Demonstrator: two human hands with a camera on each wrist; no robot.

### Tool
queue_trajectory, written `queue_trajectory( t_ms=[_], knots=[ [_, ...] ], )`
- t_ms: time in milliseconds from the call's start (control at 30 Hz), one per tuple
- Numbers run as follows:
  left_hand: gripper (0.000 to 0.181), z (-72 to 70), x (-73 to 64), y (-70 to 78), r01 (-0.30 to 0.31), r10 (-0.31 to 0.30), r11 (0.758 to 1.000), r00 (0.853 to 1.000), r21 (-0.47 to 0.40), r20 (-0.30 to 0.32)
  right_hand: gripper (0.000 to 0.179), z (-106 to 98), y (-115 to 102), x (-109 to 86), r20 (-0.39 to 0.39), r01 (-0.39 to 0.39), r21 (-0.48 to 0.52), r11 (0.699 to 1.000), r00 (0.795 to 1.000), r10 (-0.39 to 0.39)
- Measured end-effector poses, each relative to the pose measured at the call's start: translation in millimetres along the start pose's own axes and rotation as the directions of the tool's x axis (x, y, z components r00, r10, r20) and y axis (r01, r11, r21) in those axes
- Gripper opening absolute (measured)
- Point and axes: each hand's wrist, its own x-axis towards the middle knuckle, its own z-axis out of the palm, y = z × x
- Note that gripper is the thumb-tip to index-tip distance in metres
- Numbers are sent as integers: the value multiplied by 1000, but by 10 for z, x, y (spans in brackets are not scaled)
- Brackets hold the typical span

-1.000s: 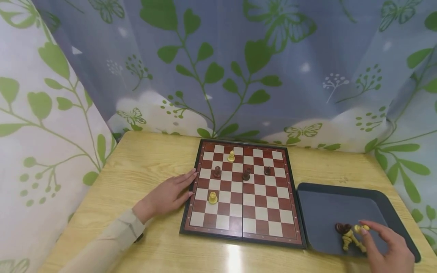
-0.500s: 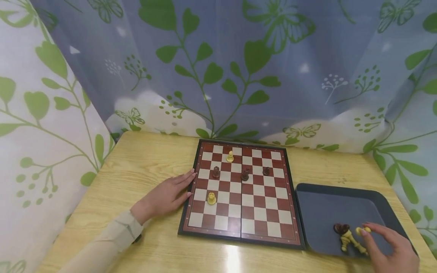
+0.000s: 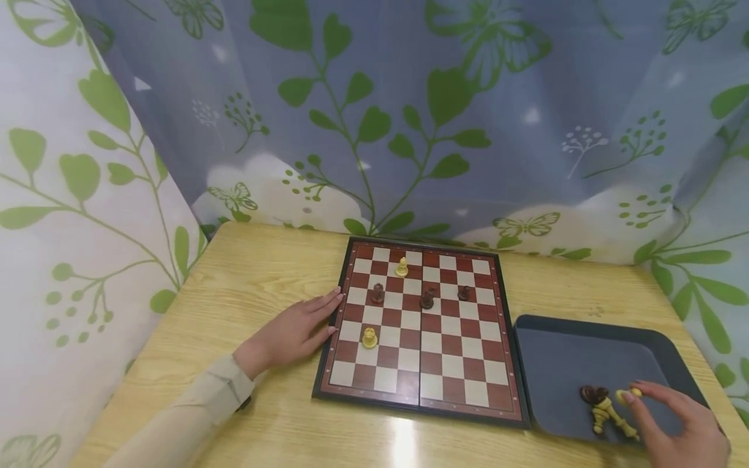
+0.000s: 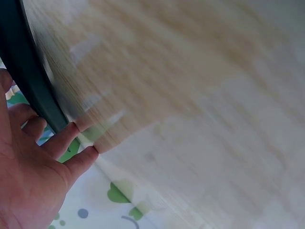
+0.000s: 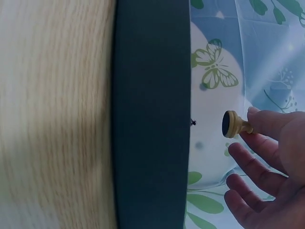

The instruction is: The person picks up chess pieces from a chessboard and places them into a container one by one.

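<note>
My right hand (image 3: pixel 681 426) pinches a small pale yellow chess pawn (image 5: pixel 233 125) between thumb and forefinger, above the right part of a dark grey tray (image 3: pixel 579 351). The pawn's dark round base faces left in the right wrist view, and its head is partly covered by my fingers. Straight fingers of my left hand (image 3: pixel 292 335) touch the left edge of a chessboard (image 3: pixel 404 357). On the board stand a yellow rook (image 3: pixel 369 338), a yellow piece (image 3: pixel 401 267) farther back, and several dark brown pieces, among them one near the fold (image 3: pixel 427 299).
In the tray lie a few tipped chess pieces, including a dark brown knight (image 3: pixel 593 393) and a long yellow piece (image 3: pixel 621 419). The tray adjoins the board's right edge. Patterned curtains (image 3: pixel 409 130) enclose the wooden table (image 3: pixel 257 260) at the back and sides.
The head view has shifted slightly. My right hand stays over the tray with the pawn, slightly farther right from the lying pieces. My left hand stays at the board's edge.
</note>
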Motion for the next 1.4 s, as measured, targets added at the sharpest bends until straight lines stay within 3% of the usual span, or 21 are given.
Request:
queue_trajectory(
  t_ms=[267,733,1033,1267,1400],
  knots=[
    [61,5,17,-5,-12,12,1000,1000,10,-7,21,33,-63,-9,77,-49,-3,999,996,49],
    [62,-39,-19,15,-1,1,1000,1000,2,-4,19,42,-34,-63,51,-49,-24,998,997,50],
    [61,-20,7,34,-1,1,1000,1000,-8,1,23,76,-45,-121,25,-151,-31,988,988,151],
    [62,-22,-4,50,9,-9,1000,1000,-23,2,23,109,-36,-152,28,-135,-20,991,990,136],
    [62,-23,0,27,1,-1,1000,1000,-17,-14,25,130,-59,-154,22,-169,-10,986,985,169]
  ],
)
